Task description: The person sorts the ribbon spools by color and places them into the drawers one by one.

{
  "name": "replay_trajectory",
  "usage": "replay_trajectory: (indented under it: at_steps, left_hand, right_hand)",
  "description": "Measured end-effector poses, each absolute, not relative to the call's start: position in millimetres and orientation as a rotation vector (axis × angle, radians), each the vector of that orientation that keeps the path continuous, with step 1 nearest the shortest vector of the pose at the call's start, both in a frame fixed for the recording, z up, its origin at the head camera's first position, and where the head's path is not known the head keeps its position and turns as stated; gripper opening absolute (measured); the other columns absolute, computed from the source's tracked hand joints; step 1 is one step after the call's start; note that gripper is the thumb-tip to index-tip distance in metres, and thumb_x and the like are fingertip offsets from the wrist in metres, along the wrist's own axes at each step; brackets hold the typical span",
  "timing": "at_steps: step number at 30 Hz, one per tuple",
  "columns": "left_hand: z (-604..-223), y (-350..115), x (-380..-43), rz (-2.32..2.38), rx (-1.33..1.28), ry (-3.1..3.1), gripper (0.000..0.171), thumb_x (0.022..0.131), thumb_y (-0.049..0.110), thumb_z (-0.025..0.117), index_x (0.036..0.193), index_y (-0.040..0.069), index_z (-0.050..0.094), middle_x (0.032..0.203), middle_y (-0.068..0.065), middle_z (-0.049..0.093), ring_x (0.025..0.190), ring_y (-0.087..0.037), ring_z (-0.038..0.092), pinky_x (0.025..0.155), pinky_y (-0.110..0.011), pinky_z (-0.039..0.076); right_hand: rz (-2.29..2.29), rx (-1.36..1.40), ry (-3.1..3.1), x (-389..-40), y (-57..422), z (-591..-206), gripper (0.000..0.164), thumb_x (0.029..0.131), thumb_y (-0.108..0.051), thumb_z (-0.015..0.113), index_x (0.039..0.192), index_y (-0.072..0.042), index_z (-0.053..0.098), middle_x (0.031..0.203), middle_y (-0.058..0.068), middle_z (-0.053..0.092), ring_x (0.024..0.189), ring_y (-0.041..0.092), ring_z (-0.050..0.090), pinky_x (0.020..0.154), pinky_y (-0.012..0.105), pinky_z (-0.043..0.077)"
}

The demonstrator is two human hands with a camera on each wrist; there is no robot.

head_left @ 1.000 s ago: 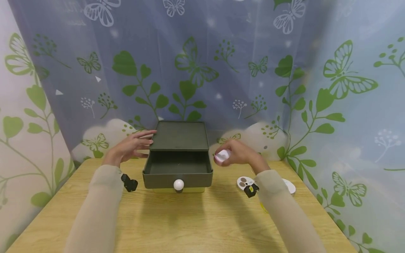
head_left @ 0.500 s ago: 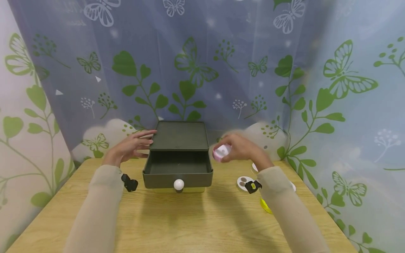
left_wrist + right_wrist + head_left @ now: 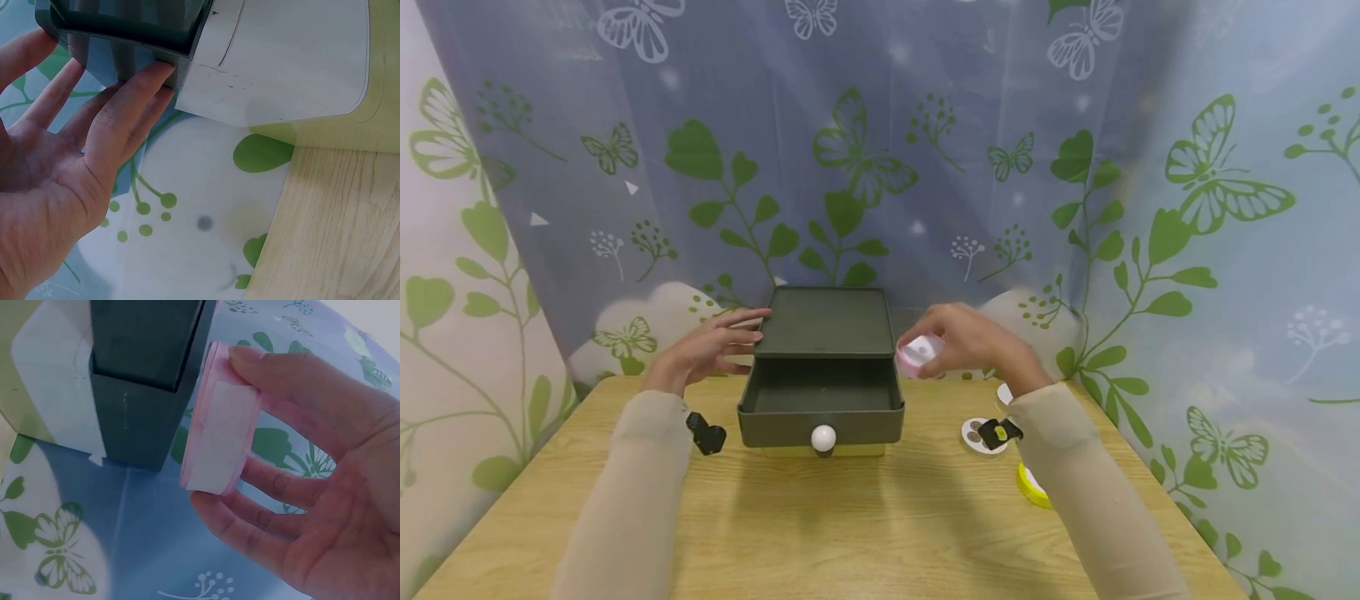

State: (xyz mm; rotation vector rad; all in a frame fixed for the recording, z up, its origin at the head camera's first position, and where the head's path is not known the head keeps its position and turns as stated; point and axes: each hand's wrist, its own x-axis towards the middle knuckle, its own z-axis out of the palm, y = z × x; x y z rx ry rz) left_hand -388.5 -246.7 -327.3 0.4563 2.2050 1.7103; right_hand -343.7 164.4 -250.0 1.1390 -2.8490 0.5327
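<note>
A dark green box (image 3: 827,321) stands at mid-table with its drawer (image 3: 820,429) pulled out; a white round knob (image 3: 823,437) is on the drawer front. The left hand (image 3: 707,354) rests fairly straight fingertips against the box's left upper side, also in the left wrist view. On the other side, the right hand (image 3: 966,342) pinches a pink round disc (image 3: 222,425) between thumb and fingers. A white label is stuck on the disc's thick rim. The disc stands on edge close to the box's right upper side; whether they touch, I cannot tell.
Right of the box lie a white disc with brown spots (image 3: 977,435) and a yellow-rimmed disc (image 3: 1033,487), partly behind the sleeve. Another white piece (image 3: 1004,395) shows by the right wrist. A patterned curtain (image 3: 962,167) hangs behind the wooden table (image 3: 820,533).
The right hand has moved slightly left and up, bringing the pink disc closer to the box. More of the yellow-rimmed disc shows. Left hand, box and drawer look unmoved.
</note>
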Motion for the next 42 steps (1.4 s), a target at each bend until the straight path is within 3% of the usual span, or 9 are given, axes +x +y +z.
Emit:
replay_trajectory:
  at_steps: [18,42]
  left_hand:
    - [-329,-248,-391,1.694,0.451,2.231,0.067,0.109,0.027,0.053,0.167,0.019,0.022,0.175,-0.015,0.005,0.158,-0.050,0.013,0.113,-0.059,0.046]
    - [-329,-246,-391,1.702,0.436,2.230,0.067,0.108,0.028,0.054,0.167,0.020,0.022,0.175,-0.015,0.004,0.158,-0.050,0.013,0.115,-0.063,0.042]
  right_hand:
    - [0.484,1.284,-2.841,-333,130,-228,0.039,0.078,-0.019,0.088,0.117,-0.022,0.080,0.116,0.003,0.072,0.101,0.021,0.063,0.082,0.030,0.054]
    - [0.290,1.526,-2.875,-338,75,-228,0.043,0.078,-0.018,0.089,0.119,-0.025,0.080,0.122,0.001,0.072,0.112,0.020,0.060,0.087,0.025,0.052]
